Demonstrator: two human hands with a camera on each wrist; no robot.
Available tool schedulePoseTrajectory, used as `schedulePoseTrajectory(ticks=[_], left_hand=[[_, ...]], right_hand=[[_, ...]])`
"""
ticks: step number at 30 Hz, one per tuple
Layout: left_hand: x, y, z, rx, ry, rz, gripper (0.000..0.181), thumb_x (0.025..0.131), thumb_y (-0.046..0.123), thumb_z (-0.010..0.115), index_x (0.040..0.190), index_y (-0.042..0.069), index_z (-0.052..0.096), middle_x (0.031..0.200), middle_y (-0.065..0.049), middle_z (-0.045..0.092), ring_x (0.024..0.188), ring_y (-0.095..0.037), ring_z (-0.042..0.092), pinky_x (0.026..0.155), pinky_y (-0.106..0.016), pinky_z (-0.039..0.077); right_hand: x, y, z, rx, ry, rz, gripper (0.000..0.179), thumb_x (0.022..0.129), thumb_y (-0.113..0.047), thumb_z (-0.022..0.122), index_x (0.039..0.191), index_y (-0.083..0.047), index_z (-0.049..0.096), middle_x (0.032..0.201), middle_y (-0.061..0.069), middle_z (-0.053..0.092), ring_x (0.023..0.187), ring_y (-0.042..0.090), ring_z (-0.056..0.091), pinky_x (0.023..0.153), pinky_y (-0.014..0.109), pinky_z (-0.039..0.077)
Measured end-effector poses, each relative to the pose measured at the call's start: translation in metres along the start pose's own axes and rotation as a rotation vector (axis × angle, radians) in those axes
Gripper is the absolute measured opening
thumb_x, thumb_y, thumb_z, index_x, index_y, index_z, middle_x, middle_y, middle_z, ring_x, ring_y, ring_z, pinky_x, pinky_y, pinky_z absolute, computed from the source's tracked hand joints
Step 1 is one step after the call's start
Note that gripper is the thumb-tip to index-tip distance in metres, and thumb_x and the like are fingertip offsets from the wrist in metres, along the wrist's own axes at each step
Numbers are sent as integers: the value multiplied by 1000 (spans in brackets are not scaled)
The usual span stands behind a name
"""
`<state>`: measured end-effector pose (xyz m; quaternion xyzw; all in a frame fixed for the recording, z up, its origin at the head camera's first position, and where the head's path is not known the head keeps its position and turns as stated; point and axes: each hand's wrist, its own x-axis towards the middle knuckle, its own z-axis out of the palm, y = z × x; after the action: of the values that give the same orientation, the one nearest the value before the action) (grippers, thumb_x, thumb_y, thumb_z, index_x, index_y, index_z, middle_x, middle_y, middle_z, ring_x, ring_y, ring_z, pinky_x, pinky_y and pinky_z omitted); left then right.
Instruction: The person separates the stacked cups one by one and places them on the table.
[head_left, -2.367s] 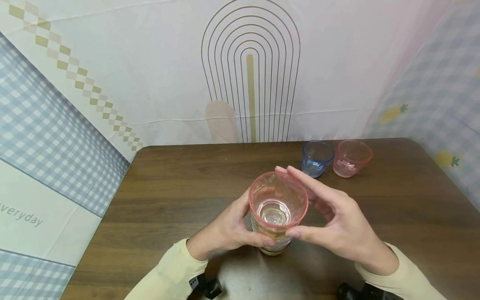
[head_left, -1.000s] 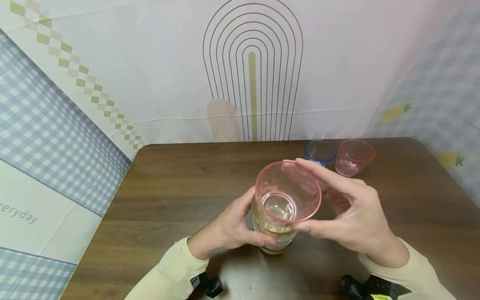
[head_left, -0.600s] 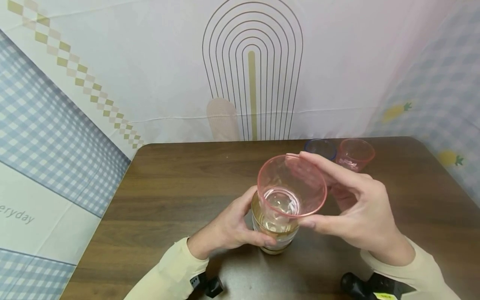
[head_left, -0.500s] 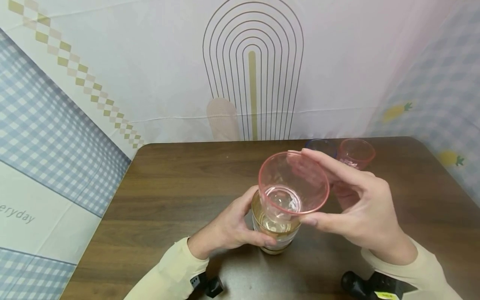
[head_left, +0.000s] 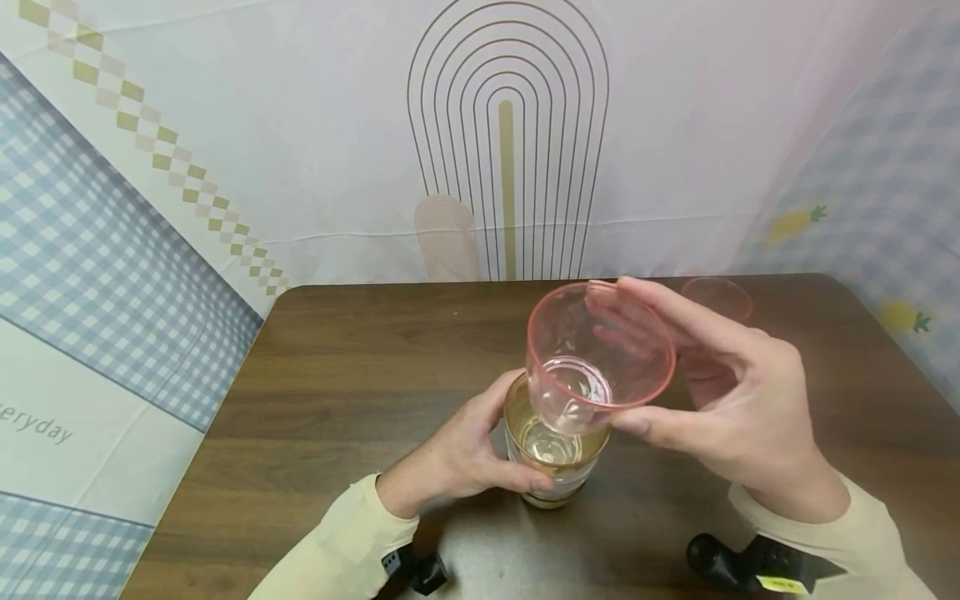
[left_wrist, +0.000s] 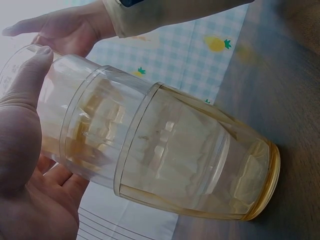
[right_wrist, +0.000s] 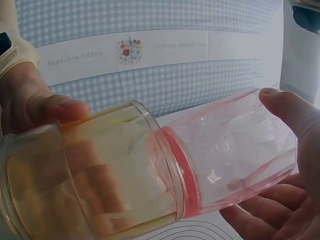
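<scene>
A clear pink glass (head_left: 558,333) is in my right hand (head_left: 742,400), thumb on the near side of its rim and fingers around the far side. It leans, its base overlapping the mouth of an amber-rimmed glass in the head view. That amber glass (right_wrist: 120,165) tops a stack of nested glasses (left_wrist: 175,150), some clear, some amber-tinted. My left hand (head_left: 472,446) grips the stack's upper part between thumb and fingers. In the right wrist view, the pink glass (right_wrist: 240,145) has its base right at the amber glass's rim.
Behind my right hand, a second pink glass (head_left: 716,293) stands at the back right of the brown wooden table (head_left: 360,375). Patterned cloth (head_left: 322,150) hangs behind and at both sides. Black devices (head_left: 720,562) sit at both wrists.
My right hand has lifted the pink glass up and rightward out of the stack's top, exposing the amber rim. The left hand stays put. The blue glass at the back is now hidden.
</scene>
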<state>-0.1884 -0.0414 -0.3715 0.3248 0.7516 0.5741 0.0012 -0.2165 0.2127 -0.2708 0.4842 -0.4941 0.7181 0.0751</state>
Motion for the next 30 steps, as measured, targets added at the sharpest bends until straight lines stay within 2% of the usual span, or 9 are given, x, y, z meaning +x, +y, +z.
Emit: schedulePoseTrajectory(ticks=[3,14,20,30], left_hand=[[1,0,0,-1,-2,15,105,67,-2,97,157,0,43,148,-19,64,138,-20,61,124,-40,47],[0,0,1,1,1,-5,106,69,0,98,159,2,42,152,-17,62,138,-18,61,125,-38,46],[0,-1,0,2,-1,-1,105,69,-1,98,158,2,42,151,-18,62,136,-19,62,124,-38,47],[3,0,2,-42,-6,-25,103,70,-1,98,158,6,44,152,-14,62,140,-20,59,130,-41,40]], right_hand=[[2,-1,0,2,3,-3,89,63,30,87,140,35,41,141,41,62,138,39,66,112,42,57],[5,-4,-5,-21,38,19,89,63,31,86,141,33,43,141,38,63,138,37,66,109,36,59],[8,-6,-9,-27,76,39,88,65,32,84,143,31,43,143,39,62,137,37,66,108,38,59],[12,-5,-15,-103,116,87,85,68,31,84,145,24,49,145,33,64,137,35,67,103,39,61]])
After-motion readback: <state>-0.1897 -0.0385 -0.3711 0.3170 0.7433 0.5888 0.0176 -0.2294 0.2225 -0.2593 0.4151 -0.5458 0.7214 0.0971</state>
